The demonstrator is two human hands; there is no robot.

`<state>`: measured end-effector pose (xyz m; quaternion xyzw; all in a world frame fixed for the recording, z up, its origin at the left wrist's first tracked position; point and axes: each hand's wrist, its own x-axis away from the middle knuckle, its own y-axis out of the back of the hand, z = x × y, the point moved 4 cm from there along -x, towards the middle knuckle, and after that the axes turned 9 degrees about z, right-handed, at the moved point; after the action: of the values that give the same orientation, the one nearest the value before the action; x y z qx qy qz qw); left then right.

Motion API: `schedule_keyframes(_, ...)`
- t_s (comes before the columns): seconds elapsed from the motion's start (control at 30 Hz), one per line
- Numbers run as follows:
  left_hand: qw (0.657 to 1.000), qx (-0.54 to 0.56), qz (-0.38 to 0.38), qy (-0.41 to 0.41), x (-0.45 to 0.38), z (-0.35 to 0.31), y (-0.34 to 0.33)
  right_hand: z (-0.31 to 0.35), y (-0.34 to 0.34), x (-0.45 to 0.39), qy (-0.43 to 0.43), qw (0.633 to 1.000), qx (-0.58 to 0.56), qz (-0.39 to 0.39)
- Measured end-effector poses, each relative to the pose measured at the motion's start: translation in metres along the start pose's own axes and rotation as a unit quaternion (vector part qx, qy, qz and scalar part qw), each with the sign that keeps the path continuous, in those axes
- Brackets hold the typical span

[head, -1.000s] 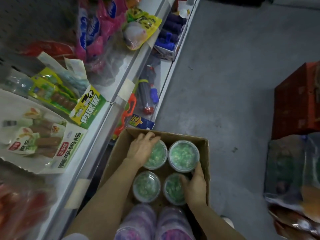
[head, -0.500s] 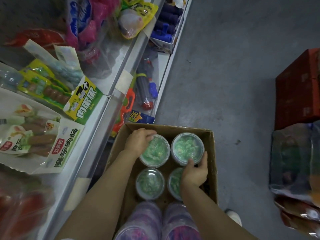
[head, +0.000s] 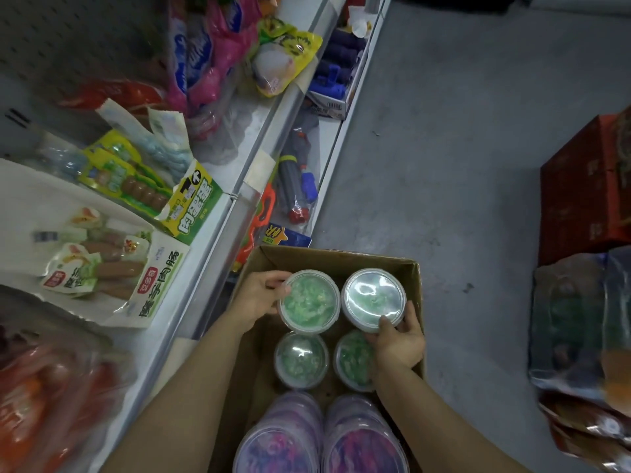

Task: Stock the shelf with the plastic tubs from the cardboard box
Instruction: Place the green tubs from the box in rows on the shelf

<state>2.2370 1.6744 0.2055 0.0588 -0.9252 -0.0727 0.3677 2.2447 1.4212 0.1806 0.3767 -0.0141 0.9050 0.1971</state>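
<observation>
Both far tubs had come up higher in the cardboard box [head: 415, 295] than half a second earlier, each now riding in its own hand. Biggest first: the shelf [head: 218, 220] ran along the left, crowded with sausage packets [head: 112, 268] and bagged snacks, so a free spot was not obvious from here. Next, the box sat on the floor tight against the shelf base (handy, a short lift away). Inside it, 2 purple tubs [head: 283, 442] sat nearest, then 2 green tubs [head: 301, 360] lower down, untouched. On to the lifted pair: the left hand [head: 256, 300] was clamped on the far-left green tub [head: 310, 302], fingers curled round its rim from the shelf side. The right hand [head: 397, 339] gripped the far-right tub [head: 374, 298] from the near side, thumb on its glaring lid. Outer-edge grips made sense, the tubs being packed touching with no gap between them. Stocking looked barely begun, with 6 tubs not yet on the shelf.
</observation>
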Motion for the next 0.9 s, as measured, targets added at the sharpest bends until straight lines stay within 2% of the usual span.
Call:
schedule_keyframes(0.2, 0.984, 0.172, -0.027, 0.02, 0.052, -0.011, 0.006, 0.039, 0.02, 0.018, 0.027, 0.993, 0.001, 0.115)
schedule_keyframes(0.43, 0.953, 0.289, -0.09, 0.01, 0.101, -0.044, 0.009, 0.099, 0.031, 0.043, 0.046, 0.978, 0.0, 0.203)
schedule_keyframes(0.63, 0.923, 0.362, -0.132, -0.008, 0.144, -0.091, 0.005, 0.17, 0.036, 0.075, 0.07, 0.961, 0.002, 0.269)
schedule_keyframes(0.9, 0.916, 0.367, -0.159, -0.035, 0.2, -0.187, 0.013, 0.291, 0.059, 0.113, 0.105, 0.944, -0.001, 0.312)
